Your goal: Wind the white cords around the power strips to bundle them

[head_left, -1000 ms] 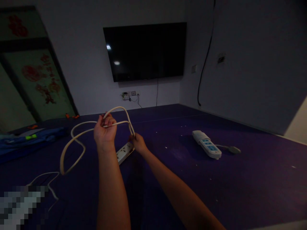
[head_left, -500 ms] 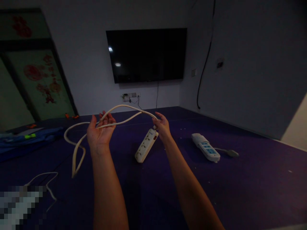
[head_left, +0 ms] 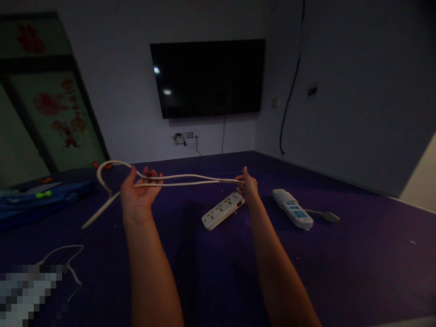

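Note:
My left hand (head_left: 140, 193) is raised palm up with its fingers loosely curled, and the white cable (head_left: 190, 180) of a power strip runs across it in two strands. Past that hand the cable loops round and hangs down to the left. My right hand (head_left: 250, 186) pinches the same cable right where it joins the white power strip (head_left: 223, 210), which hangs tilted just above the purple floor mat (head_left: 357, 254). The two strands are stretched almost straight between my hands.
A second power strip (head_left: 293, 209) with blue sockets and a grey plug lies on the mat to the right. A thin white cord (head_left: 66, 256) lies at the lower left, blue cloth (head_left: 37, 200) at the far left. A black TV (head_left: 207, 77) hangs on the wall ahead.
My hands have drawn apart, the right one moving right and taking the power strip with it. The slack loop of cable has been pulled nearly taut.

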Tool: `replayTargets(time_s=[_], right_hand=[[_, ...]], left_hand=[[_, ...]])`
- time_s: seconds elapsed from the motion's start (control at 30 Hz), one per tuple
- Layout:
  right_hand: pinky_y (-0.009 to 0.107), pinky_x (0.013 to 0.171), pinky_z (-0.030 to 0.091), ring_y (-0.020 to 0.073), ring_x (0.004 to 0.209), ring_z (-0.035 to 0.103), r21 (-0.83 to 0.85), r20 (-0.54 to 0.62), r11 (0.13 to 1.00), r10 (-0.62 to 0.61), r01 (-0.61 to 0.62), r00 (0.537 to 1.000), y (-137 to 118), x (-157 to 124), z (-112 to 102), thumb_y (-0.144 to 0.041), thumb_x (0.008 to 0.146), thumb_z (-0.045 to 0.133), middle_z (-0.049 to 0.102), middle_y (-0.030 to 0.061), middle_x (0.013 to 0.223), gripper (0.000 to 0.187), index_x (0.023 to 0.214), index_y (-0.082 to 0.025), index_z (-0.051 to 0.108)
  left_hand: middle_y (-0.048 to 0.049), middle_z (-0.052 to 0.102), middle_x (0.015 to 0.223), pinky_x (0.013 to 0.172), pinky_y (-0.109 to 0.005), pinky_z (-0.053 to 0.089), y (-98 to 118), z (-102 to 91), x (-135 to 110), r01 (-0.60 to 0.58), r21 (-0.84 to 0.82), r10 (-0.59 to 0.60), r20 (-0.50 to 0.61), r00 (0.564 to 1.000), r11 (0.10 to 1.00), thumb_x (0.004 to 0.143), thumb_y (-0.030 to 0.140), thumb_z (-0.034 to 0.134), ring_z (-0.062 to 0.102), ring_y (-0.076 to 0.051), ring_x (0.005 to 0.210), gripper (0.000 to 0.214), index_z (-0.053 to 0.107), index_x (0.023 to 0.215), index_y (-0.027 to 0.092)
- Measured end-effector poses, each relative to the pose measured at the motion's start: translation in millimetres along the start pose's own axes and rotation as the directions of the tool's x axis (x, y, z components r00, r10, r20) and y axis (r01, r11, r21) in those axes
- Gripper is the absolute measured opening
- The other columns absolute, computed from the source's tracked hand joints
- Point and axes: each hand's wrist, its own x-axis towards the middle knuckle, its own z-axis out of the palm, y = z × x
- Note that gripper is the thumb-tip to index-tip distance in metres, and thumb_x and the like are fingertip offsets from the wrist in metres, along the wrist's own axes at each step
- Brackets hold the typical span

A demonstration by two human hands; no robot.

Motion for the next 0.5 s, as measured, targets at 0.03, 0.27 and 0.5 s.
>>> replayTargets(time_s=[0.03, 0.27, 0.5], right_hand=[[0.019, 0.031, 0.017, 0.0044, 0.029, 0.025, -0.004, -0.069, 1.0, 0.02, -0.02, 0.997, 4.2, 1.7, -1.4, -0.065, 0.075, 0.048, 0.031, -0.0071, 0.034, 0.054, 0.055, -0.015, 0.054], [0.02, 0.029, 0.022, 0.0076, 0.027, 0.032, -0.077, -0.292, 0.995, 0.04, -0.065, 0.956, 20.6, 10.6, -7.4, -0.049, 0.079, 0.052, 0.034, -0.0063, 0.03, 0.041, 0.053, -0.018, 0.051], [0.02, 0.03, 0.023, 0.0085, 0.028, 0.035, -0.142, -0.28, 0.988, 0.019, -0.061, 0.96, 28.0, 15.7, -9.7, -0.045, 0.078, 0.053, 0.037, -0.0053, 0.03, 0.038, 0.053, -0.017, 0.053]], left_hand=[[0.0002, 0.054, 0.07, 0.073, -0.033, 0.05, -0.7, 1.1, -0.7, -0.016, 0.008, 0.016, -0.006, 1.0, 1.0, 0.081, 0.035, 0.054, 0.056, -0.011, 0.061, 0.021, 0.051, 0.089, 0.016], [-0.0021, 0.055, 0.078, 0.081, -0.036, 0.049, -2.0, 3.0, -3.8, -0.135, 0.035, 0.135, 0.006, 0.991, 0.99, 0.075, 0.046, 0.057, 0.058, -0.014, 0.072, 0.031, 0.051, 0.087, 0.018], [-0.0071, 0.057, 0.093, 0.084, -0.039, 0.049, 4.1, -3.9, -8.0, -0.305, 0.056, 0.301, 0.06, 0.952, 0.951, 0.071, 0.06, 0.051, 0.059, -0.02, 0.091, 0.044, 0.053, 0.091, 0.021]])
